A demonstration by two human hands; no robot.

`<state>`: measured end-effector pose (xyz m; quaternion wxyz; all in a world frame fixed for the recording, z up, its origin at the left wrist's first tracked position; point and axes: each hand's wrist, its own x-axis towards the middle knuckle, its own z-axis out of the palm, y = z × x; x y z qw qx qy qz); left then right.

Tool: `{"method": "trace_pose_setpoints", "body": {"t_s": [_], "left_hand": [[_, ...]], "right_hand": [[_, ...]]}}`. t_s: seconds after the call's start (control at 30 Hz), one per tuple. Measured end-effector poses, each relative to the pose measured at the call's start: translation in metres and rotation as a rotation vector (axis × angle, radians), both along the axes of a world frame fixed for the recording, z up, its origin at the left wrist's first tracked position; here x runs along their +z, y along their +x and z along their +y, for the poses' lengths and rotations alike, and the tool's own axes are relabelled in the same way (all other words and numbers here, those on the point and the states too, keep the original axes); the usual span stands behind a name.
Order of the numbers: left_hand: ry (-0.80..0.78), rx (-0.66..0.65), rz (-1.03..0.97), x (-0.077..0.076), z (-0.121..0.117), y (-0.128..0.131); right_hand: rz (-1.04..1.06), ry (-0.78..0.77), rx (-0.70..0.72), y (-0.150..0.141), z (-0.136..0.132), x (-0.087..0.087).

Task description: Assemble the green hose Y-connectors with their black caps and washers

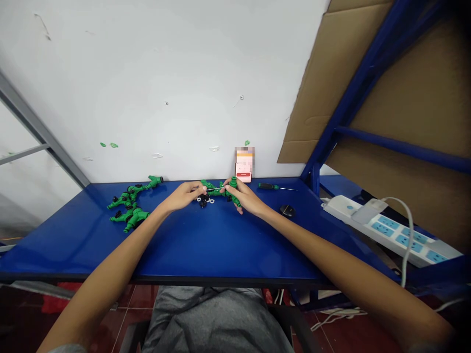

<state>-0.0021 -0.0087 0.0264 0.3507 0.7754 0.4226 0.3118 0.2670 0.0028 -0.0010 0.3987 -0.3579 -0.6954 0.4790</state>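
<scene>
Past the grey trousers (209,318), the left hand (184,195) pinches a thin metal shaft (215,189) against the green plastic hose fitting (231,189), which the right hand (246,197) grips to steady it over the blue table (191,245).

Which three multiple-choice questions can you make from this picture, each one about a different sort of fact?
1. Where does the green-handled screwdriver lie? A) On the floor B) On the blue tabletop C) Inside a box
2. What colour are the sockets on the power strip? A) Blue B) Red C) Black
3. What does the right hand do? A) Lies open and empty B) Presses the wall C) Holds a green plastic fitting

1 B: it lies beyond the right hand on the table.
2 A: the socket panels show blue.
3 C: the fingers wrap the fitting.
</scene>
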Motion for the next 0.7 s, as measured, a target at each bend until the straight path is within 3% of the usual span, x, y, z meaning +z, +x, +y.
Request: {"method": "trace_pose_setpoints", "body": {"t_s": [0.1, 0.27, 0.43, 0.7], "left_hand": [[0.026, -0.015, -0.028, 0.005, -0.007, 0.003], [0.036, -0.019, 0.031, 0.007, -0.011, 0.005], [0.064, 0.051, 0.079, 0.004, -0.006, 0.003], [0.154, 0.007, 0.048, 0.013, -0.015, 0.002]], "right_hand": [[0.161, -0.105, 0.054, -0.002, -0.001, 0.002], [0.268, -0.147, 0.105, -0.003, -0.002, 0.004], [0.215, -0.096, 0.110, -0.004, -0.002, 0.001], [0.078, 0.040, 0.061, -0.002, 0.006, -0.009]]}}
